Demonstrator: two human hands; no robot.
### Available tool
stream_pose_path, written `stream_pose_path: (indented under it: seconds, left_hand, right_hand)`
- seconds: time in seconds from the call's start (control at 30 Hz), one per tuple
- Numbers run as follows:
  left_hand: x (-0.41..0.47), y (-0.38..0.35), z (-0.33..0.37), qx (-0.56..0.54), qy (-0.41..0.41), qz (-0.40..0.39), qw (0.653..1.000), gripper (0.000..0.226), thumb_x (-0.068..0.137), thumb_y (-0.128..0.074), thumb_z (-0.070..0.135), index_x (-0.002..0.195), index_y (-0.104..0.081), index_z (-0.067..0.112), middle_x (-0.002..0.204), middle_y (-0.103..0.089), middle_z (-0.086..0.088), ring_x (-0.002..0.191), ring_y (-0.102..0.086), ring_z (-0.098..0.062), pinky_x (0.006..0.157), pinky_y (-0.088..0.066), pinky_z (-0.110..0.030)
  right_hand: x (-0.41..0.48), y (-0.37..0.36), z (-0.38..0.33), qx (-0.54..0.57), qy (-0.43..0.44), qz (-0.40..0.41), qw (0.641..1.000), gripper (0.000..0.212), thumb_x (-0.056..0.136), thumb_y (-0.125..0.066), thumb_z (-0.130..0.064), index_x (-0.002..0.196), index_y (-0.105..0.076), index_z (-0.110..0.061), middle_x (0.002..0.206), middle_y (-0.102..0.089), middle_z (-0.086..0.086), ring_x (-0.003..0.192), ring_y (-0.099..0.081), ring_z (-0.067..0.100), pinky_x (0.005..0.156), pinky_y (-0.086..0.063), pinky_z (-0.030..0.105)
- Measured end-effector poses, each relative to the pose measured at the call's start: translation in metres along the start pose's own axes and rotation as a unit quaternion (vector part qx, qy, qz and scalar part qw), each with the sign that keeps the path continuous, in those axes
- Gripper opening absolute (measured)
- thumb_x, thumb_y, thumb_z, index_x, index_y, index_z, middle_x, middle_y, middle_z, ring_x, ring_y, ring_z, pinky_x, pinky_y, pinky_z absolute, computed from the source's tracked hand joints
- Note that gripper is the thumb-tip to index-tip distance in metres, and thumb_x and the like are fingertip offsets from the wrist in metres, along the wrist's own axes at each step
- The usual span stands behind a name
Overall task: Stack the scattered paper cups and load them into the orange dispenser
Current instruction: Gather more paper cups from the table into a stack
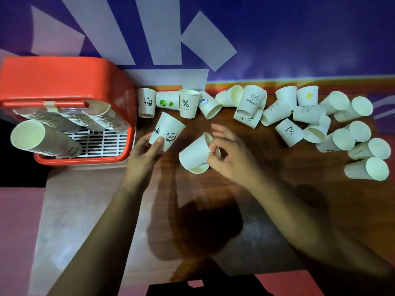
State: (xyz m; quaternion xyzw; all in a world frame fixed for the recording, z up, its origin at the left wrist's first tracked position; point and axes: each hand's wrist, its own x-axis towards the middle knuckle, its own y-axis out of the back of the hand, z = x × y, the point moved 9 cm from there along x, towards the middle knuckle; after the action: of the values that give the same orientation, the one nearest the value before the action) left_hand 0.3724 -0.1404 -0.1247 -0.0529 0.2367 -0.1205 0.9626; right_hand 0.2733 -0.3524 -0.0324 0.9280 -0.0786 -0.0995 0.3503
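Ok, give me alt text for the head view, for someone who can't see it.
A person's left hand holds a panda cup and the right hand pinches a plain cup over a wooden table. Left of them stands the orange dispenser, already holding stacked cups; many loose cups lie scattered along the back and right.

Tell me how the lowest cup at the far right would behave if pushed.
The cup lies on its side, so it would probably roll, likely in a curve since its wall tapers. It looks like thin paper, so it is likely light and could crush under a firm squeeze.
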Motion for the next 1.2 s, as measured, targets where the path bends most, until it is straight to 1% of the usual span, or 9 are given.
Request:
stream_pose_path:
  seconds: [0.17,0.37,0.43,0.53,0.7,0.8,0.93,1.03,1.2]
  left_hand:
    - [-0.017,0.012,0.002,-0.009,-0.003,0.003,1.0,0.055,0.083,-0.073,0.037,0.129,-0.062,0.008,0.114,-0.072,-0.009,0.099,-0.071,-0.017,0.075,-0.055,-0.023]
    - [-0.034,0.019,-0.003,-0.01,-0.002,-0.004,1.0,0.028,0.094,-0.068,0.025,0.12,-0.067,0.015,0.112,-0.074,-0.008,0.099,-0.07,-0.019,0.079,-0.054,-0.026]
    - [-0.039,0.017,-0.006,-0.026,0.003,-0.014,1.0,0.039,0.088,-0.071,0.03,0.123,-0.065,0.013,0.118,-0.073,-0.011,0.104,-0.07,-0.022,0.079,-0.055,-0.026]
    - [-0.044,0.011,-0.011,-0.027,0.011,-0.035,0.999,0.048,0.084,-0.074,0.033,0.127,-0.064,0.013,0.12,-0.072,-0.011,0.113,-0.069,-0.03,0.083,-0.054,-0.029]
    - [-0.047,0.002,-0.015,-0.034,0.018,-0.074,0.997,0.042,0.086,-0.072,0.022,0.126,-0.064,0.013,0.123,-0.07,-0.012,0.12,-0.064,-0.035,0.102,-0.052,-0.048]
    - [-0.049,-0.017,-0.016,-0.016,0.025,-0.136,0.99,0.046,0.087,-0.066,0.019,0.132,-0.06,0.01,0.129,-0.067,-0.014,0.118,-0.064,-0.029,0.106,-0.048,-0.049]
    - [-0.047,-0.041,-0.013,0.047,0.013,-0.199,0.979,0.049,0.09,-0.069,0.023,0.137,-0.059,0.013,0.134,-0.064,-0.015,0.126,-0.06,-0.033,0.108,-0.047,-0.048]
    - [-0.029,-0.034,-0.006,0.122,0.007,-0.148,0.981,0.037,0.088,-0.073,0.038,0.124,-0.069,0.03,0.127,-0.069,-0.005,0.123,-0.063,-0.023,0.111,-0.046,-0.047]
    - [0.021,-0.023,0.017,0.227,-0.022,-0.046,0.973,0.011,0.09,-0.066,0.039,0.098,-0.067,0.031,0.097,-0.068,0.01,0.097,-0.064,-0.015,0.1,-0.054,-0.049]
  right_hand:
    - [-0.005,-0.01,-0.015,-0.121,0.078,0.017,0.989,0.019,0.081,-0.065,-0.016,0.078,-0.046,-0.015,0.153,-0.037,0.004,0.135,-0.043,0.024,0.09,-0.044,0.025]
    - [-0.013,-0.054,-0.012,-0.207,0.146,-0.056,0.966,0.011,0.078,-0.064,-0.019,0.075,-0.057,-0.012,0.139,-0.05,0.017,0.126,-0.049,0.037,0.099,-0.044,0.05]
    - [-0.014,-0.071,-0.006,-0.204,0.147,-0.087,0.964,0.008,0.081,-0.068,-0.02,0.085,-0.065,-0.014,0.14,-0.052,0.012,0.131,-0.046,0.032,0.102,-0.042,0.051]
    - [-0.015,-0.087,0.002,-0.216,0.135,-0.098,0.962,0.037,0.082,-0.074,-0.024,0.117,-0.065,-0.017,0.144,-0.05,0.004,0.137,-0.042,0.025,0.111,-0.036,0.048]
    - [-0.011,-0.043,0.011,0.1,-0.091,0.042,0.99,0.05,0.093,-0.062,-0.033,0.14,-0.046,-0.026,0.142,-0.05,-0.004,0.126,-0.049,0.01,0.102,-0.037,0.021]
    - [-0.009,-0.029,-0.007,0.187,-0.086,0.051,0.977,0.035,0.096,-0.058,-0.035,0.131,-0.055,-0.029,0.124,-0.061,-0.008,0.111,-0.058,0.0,0.09,-0.048,0.019]
    - [-0.011,-0.015,-0.011,0.174,-0.042,0.089,0.98,0.024,0.095,-0.062,-0.023,0.09,-0.071,-0.001,0.108,-0.065,-0.008,0.104,-0.063,0.009,0.094,-0.051,0.04]
    - [-0.018,-0.007,-0.003,0.114,-0.025,0.108,0.987,0.021,0.089,-0.069,-0.024,0.08,-0.069,-0.005,0.116,-0.062,-0.005,0.109,-0.057,0.005,0.094,-0.043,0.019]
    - [-0.028,-0.038,0.012,-0.006,-0.012,0.042,0.999,0.021,0.086,-0.071,-0.03,0.081,-0.069,-0.01,0.133,-0.052,0.0,0.114,-0.051,0.01,0.094,-0.038,0.02]
